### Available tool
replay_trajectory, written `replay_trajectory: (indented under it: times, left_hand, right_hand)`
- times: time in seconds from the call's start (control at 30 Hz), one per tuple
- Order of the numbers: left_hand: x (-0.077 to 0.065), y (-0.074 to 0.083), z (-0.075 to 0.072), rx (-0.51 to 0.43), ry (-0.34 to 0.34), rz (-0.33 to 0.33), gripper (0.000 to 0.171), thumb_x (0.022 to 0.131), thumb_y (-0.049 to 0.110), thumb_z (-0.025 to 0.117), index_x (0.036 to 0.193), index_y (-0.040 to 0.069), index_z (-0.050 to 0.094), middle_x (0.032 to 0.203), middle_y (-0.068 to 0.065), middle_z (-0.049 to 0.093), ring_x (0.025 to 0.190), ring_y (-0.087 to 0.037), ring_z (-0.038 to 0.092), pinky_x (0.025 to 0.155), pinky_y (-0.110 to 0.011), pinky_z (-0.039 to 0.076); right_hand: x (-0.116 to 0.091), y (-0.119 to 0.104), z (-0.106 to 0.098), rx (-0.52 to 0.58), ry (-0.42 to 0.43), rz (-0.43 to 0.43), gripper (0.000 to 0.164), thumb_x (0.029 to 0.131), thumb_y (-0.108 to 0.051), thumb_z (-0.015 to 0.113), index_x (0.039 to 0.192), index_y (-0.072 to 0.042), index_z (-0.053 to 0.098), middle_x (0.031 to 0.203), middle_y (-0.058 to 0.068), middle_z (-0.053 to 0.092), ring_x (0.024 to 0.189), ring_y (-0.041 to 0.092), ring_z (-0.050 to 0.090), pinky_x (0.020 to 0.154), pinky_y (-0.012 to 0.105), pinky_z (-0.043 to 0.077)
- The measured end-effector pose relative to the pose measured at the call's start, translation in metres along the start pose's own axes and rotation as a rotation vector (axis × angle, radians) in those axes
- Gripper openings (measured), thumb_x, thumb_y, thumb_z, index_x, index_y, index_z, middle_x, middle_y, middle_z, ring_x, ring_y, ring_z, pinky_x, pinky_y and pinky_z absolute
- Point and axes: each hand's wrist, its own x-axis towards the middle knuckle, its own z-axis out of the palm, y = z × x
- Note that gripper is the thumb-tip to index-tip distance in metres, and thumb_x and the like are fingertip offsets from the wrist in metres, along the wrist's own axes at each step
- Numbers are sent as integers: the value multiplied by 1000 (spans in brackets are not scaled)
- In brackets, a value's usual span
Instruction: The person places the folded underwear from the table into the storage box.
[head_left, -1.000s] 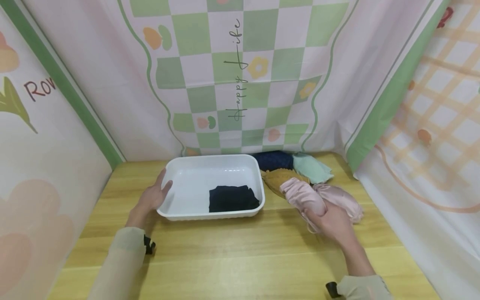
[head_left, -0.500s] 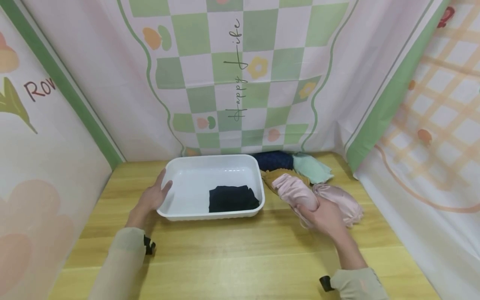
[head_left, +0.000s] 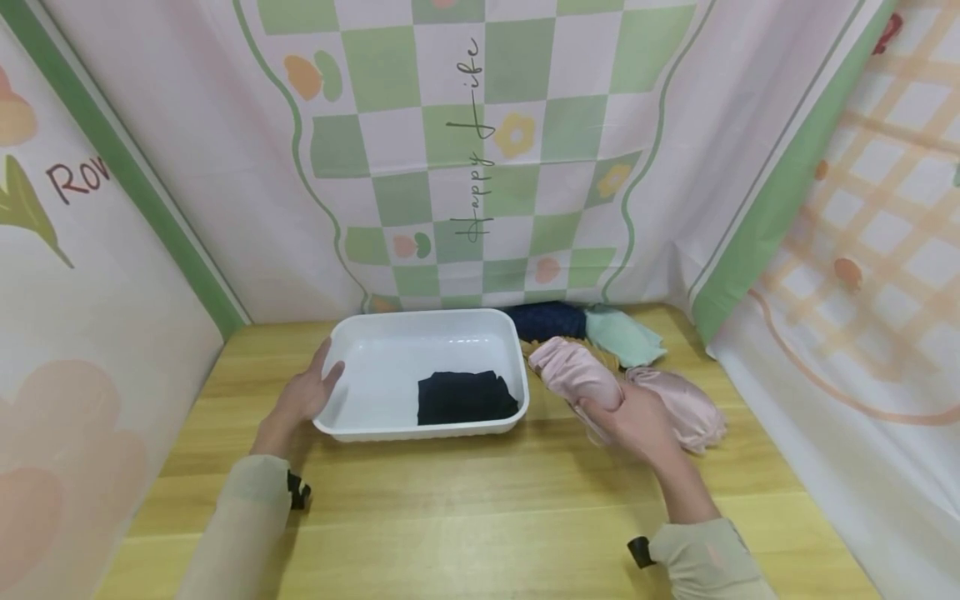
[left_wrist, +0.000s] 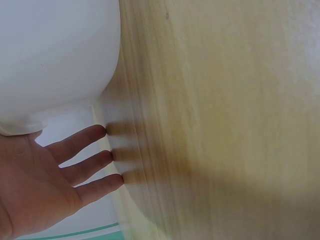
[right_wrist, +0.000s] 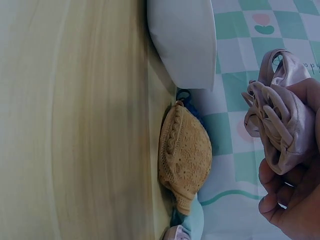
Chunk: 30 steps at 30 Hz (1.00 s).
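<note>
A white tray (head_left: 390,433) stands on the table with a folded black garment (head_left: 467,398) in its right front part. At the tray's left end, my left hand (head_left: 303,393) holds the rim, thumb over the inside; in the left wrist view its other fingers (left_wrist: 82,170) stretch straight down beside the wall. My right hand (head_left: 637,421) grips a folded pink satin bra (head_left: 573,375) above the table, right of the tray. Loose straps show on the bra (right_wrist: 280,120) in the right wrist view. Beneath it a mustard lace bra (right_wrist: 185,152) lies partly hidden.
Behind the mustard bra lie a navy folded garment (head_left: 546,321) and a mint-green one (head_left: 624,336). A second pink satin garment (head_left: 678,407) rests to the right of my right hand. Printed cloth (head_left: 457,167) hangs along the table's back and sides.
My right hand has moved left with the pink bra, now covering more of the mustard bra. My left hand and the tray have kept their place.
</note>
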Motion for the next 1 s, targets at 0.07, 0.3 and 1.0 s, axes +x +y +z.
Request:
replay_trajectory:
  times: [0.07,0.3,1.0]
  left_hand:
    - [0,0,0,3,0,-2,75,103,64,17,158,28,-19,134,-40,52,84,-32,66,64,-32,48]
    - [1,-1,1,16,6,6,75,103,64,17,158,27,-19,137,-41,49,92,-38,66,70,-38,51]
    - [1,-1,1,29,19,17,77,103,64,16,160,22,-14,142,-41,45,98,-43,65,75,-43,53]
  right_hand:
    - [2,-3,2,8,-1,-3,41,87,-53,70,97,-14,64,78,5,68,67,18,59,60,33,46]
    - [10,-12,7,19,-18,-3,41,86,-51,72,90,-11,65,76,6,67,65,17,58,57,33,45]
    - [27,-39,19,53,0,-103,33,84,-43,76,95,-11,69,77,6,70,66,18,59,59,33,48]
